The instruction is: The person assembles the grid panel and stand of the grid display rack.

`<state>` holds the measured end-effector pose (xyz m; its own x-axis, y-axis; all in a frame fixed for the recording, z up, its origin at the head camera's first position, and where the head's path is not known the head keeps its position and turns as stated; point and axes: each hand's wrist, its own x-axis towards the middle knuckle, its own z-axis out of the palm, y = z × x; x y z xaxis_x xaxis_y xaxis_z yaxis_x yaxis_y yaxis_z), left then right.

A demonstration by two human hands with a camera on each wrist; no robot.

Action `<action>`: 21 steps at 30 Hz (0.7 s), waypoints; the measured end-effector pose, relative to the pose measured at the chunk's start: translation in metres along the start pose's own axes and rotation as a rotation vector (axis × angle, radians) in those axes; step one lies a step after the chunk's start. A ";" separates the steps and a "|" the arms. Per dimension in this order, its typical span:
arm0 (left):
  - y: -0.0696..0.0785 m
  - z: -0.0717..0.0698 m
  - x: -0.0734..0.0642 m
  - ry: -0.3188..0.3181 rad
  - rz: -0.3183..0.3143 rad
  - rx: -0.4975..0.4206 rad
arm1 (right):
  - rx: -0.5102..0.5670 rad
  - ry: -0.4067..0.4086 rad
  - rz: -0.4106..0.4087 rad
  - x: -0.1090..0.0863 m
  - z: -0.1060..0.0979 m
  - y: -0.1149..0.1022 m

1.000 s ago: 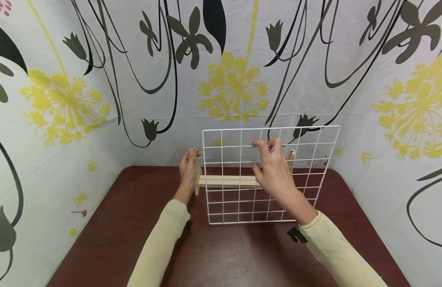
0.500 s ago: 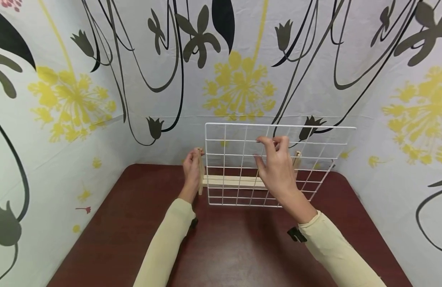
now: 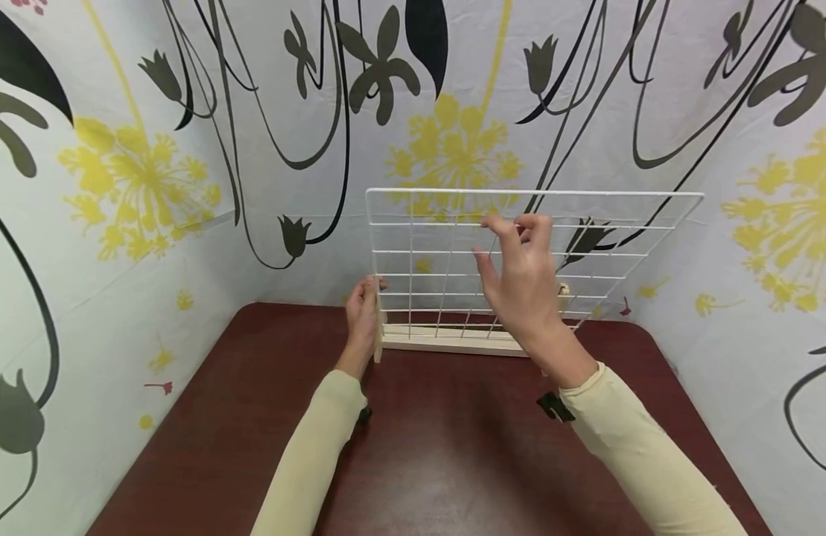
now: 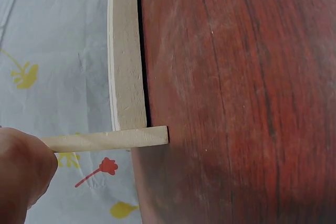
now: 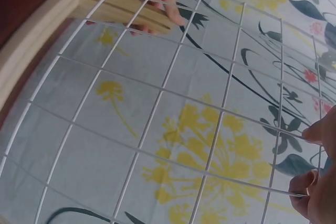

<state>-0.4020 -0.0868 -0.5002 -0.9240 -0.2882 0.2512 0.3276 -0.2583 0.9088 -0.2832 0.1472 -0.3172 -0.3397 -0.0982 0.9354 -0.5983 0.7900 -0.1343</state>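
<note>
My right hand (image 3: 523, 290) pinches a white wire grid panel (image 3: 439, 191) near its upper middle and holds it raised and tilted. Behind the panel's lower edge stands a pale wooden frame with a long crossbar (image 3: 446, 345). My left hand (image 3: 362, 316) grips the upper part of its left upright (image 3: 378, 339); in the left wrist view this upright (image 4: 115, 139) meets the crossbar (image 4: 128, 51) at the table. A groove shows along the left upright (image 5: 126, 14) in the right wrist view. Whether panel and frame touch cannot be told. My right hand partly hides the right upright (image 3: 564, 295).
The dark red-brown table (image 3: 419, 447) stretches beneath and in front of the frame. A white cloth (image 3: 218, 246) printed with flowers hangs behind the table and along both sides.
The right hand has lifted the wire grid panel and tilted it, so its lower edge has risen from in front of the frame to about crossbar height. The left hand stays on the upright.
</note>
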 end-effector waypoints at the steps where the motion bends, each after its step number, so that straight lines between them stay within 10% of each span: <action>1: 0.000 0.000 0.000 -0.004 0.004 0.008 | -0.002 0.008 -0.006 0.003 -0.001 0.000; 21: 0.001 -0.004 -0.002 -0.046 -0.019 0.081 | 0.066 0.158 -0.035 0.041 -0.005 -0.008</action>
<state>-0.3990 -0.0903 -0.5011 -0.9387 -0.2404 0.2471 0.2946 -0.1870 0.9371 -0.2882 0.1402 -0.2765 -0.2030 -0.0247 0.9789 -0.6557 0.7458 -0.1172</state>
